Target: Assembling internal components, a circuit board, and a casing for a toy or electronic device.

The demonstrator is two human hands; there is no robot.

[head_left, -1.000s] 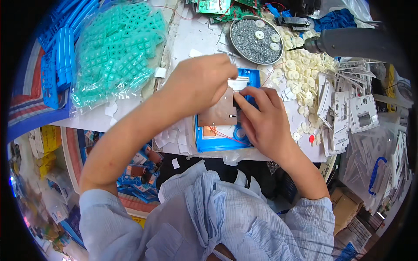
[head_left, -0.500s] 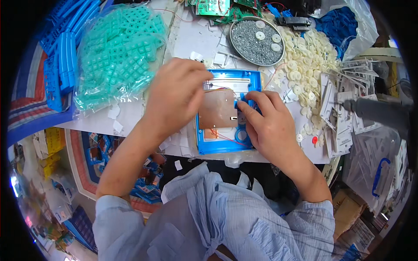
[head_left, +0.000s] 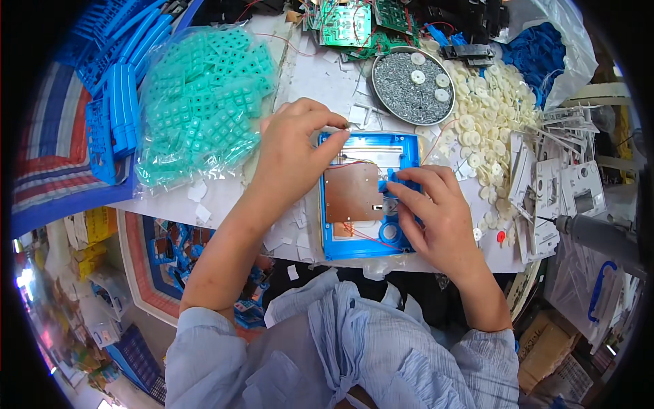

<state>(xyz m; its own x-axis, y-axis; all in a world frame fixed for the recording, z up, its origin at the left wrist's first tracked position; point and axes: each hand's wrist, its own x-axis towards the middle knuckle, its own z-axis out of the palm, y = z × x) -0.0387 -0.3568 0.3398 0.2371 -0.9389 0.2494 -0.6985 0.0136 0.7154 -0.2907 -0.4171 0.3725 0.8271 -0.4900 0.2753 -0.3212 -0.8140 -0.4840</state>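
In front of me on the work table lies a shallow blue plastic case (head_left: 327,249), its inside facing up. A brown circuit board (head_left: 351,194) with a small slide switch rests in it, with thin wires by its upper and lower edges. My left hand (head_left: 296,153) is above the case's far left corner, thumb and forefinger pinched together; anything between them is too small to name. My right hand (head_left: 439,221) reaches over the right side of the case. Its thumb and forefinger close on a small blue plastic part (head_left: 384,185) beside the board.
A bag of green plastic pieces (head_left: 204,109) lies left. Beyond the case are a round tin of screws (head_left: 412,88) and green circuit boards (head_left: 347,24). Cream discs (head_left: 487,116), white plastic frames (head_left: 545,198) and a power screwdriver (head_left: 599,235) are at right; blue parts (head_left: 112,123) stack far left.
The view has shifted, so the table appears lower and further right. My left hand's fingertips have drawn together near the case's far corner. My right fingers remain by the small blue part.
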